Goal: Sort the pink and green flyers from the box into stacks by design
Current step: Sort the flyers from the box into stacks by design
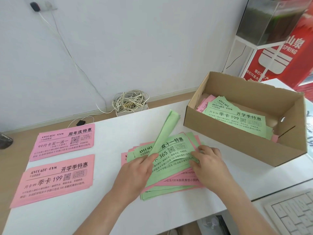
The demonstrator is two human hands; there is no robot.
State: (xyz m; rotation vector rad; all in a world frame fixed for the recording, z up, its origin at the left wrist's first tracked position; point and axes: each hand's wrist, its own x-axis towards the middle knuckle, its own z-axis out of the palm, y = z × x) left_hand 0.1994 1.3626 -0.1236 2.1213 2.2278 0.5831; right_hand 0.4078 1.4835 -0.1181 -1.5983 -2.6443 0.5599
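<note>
Centre frame, the left hand (135, 173) pinches a raised green flyer (166, 131), its print turned away. The right hand (209, 164) pinches the edge of the mixed pile (169, 185). Upper right, the box (237, 150) half hides more flyers (237, 116).

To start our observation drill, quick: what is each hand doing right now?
Left hand: closed, pinching a lifted green flyer.
Right hand: fingers curled at the edge of the mixed pile; whether it pinches a sheet cannot be told.
</note>
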